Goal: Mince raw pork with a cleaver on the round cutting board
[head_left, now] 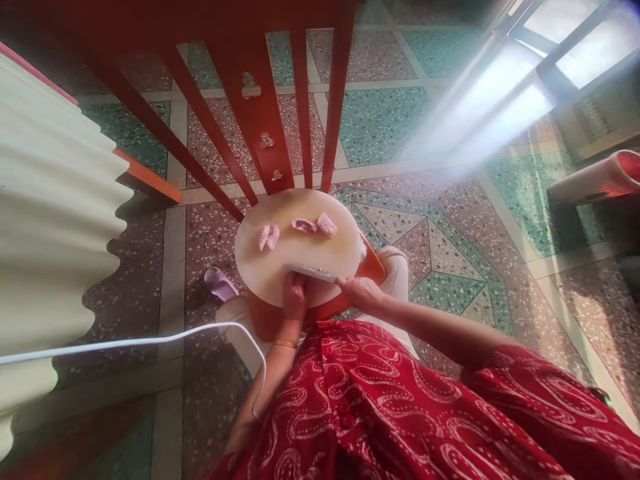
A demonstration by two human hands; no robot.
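Round pale cutting board [280, 267] seated on an orange stool [374, 267], just in front of a red slatted chair back [260, 113].

Knife [310, 271] lying flat near the board's near edge. Long axis roughly left-right across the view, slightly tilted down toward the right. Blade end pointing left, handle end right, under the right hand [361, 291]. Right hand closed around the handle end, fingers curled; grip looks firm, though the handle itself is mostly hidden.

Left hand [294, 297] at the near rim of the board, just below the blade, fingers bent and pressed down against the board edge. Cannot tell whether anything is pinned under the fingertips; too small and partly covered by the blade. Gold bangle [285, 344] on the left wrist.

Pink meat pieces on the far half of the board, well apart from the blade: one pair at left [269, 237], one flat piece mid [304, 225], one chunk just beside it at right [327, 225]. Long axes of the two right pieces roughly left-right.

No readable writing, brand or label anywhere in view; cut-out shapes in the chair's centre slat only.

Surroundings: terrazzo floor [390, 113] in green and pink panels, white cable [150, 340] running from left toward the lap, cream corrugated sheet [50, 220] at left, red patterned dress [400, 407] in foreground, purple slipper [221, 283] beside the stool.
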